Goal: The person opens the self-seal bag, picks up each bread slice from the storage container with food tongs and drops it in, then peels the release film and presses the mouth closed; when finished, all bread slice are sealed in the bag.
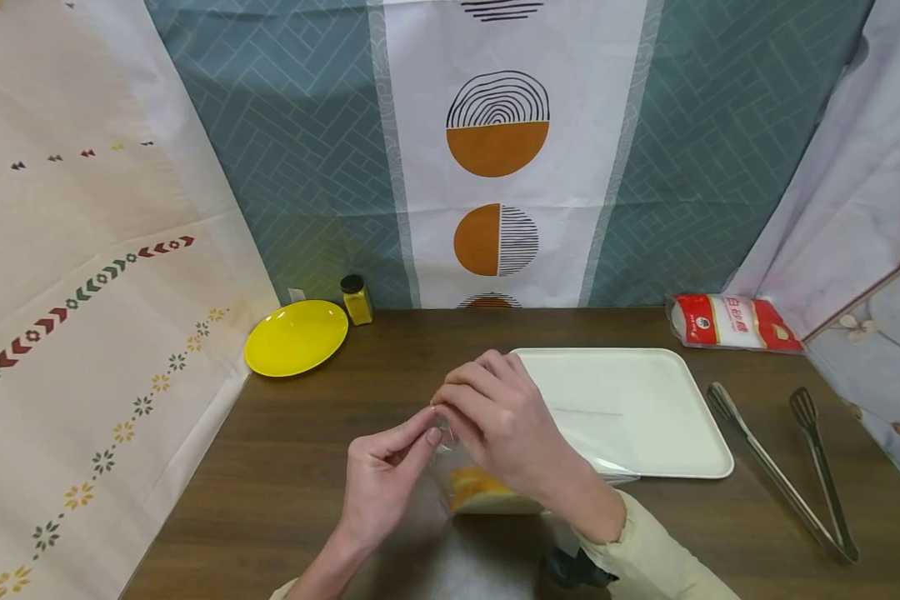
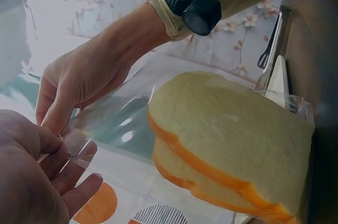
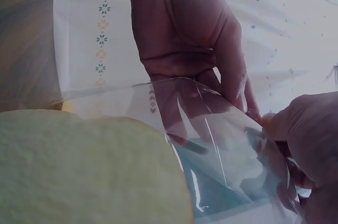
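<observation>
Slices of bread with orange-brown crust stand inside a clear plastic bag. In the head view the bread shows below the hands, partly covered by the right hand. My left hand pinches the bag's upper edge between thumb and forefinger. Beside it, my right hand pinches the same edge, its fingers bent; the fingertips of both hands nearly meet. From the left wrist, the right hand is seen gripping the film close to the left thumb.
A white tray lies behind the right hand, with clear film over its near left part. Metal tongs lie at right. Farther back are a red-and-white packet, a yellow plate and a black-capped jar.
</observation>
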`<state>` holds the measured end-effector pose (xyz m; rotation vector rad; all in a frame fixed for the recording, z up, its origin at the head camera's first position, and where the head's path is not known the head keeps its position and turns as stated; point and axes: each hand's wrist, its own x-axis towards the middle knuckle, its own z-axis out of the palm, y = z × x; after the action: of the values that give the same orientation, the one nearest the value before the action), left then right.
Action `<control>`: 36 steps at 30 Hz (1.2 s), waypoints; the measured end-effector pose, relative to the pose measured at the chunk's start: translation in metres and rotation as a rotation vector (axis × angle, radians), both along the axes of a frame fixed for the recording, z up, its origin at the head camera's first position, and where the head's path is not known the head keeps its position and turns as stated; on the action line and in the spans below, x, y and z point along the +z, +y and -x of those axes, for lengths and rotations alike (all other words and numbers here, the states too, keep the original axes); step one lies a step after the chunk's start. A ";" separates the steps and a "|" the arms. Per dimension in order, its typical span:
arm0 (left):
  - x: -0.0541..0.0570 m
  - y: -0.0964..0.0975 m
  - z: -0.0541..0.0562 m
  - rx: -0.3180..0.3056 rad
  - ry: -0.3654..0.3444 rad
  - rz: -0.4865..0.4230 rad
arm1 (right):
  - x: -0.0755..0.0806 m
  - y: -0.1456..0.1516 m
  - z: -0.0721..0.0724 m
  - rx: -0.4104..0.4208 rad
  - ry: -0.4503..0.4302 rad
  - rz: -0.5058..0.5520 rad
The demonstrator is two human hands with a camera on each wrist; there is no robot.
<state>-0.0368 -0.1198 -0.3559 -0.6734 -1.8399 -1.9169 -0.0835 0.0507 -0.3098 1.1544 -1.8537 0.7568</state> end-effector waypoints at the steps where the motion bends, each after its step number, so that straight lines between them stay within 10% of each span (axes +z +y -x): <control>1: 0.000 0.000 0.000 0.003 0.004 0.004 | 0.000 0.000 0.000 0.000 0.000 -0.004; 36: -0.003 0.008 -0.002 0.000 -0.005 -0.004 | -0.007 0.006 0.011 0.040 -0.214 0.168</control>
<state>-0.0349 -0.1121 -0.3589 -0.6676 -1.8391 -1.9228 -0.0946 0.0568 -0.3166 1.0387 -1.9027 1.0727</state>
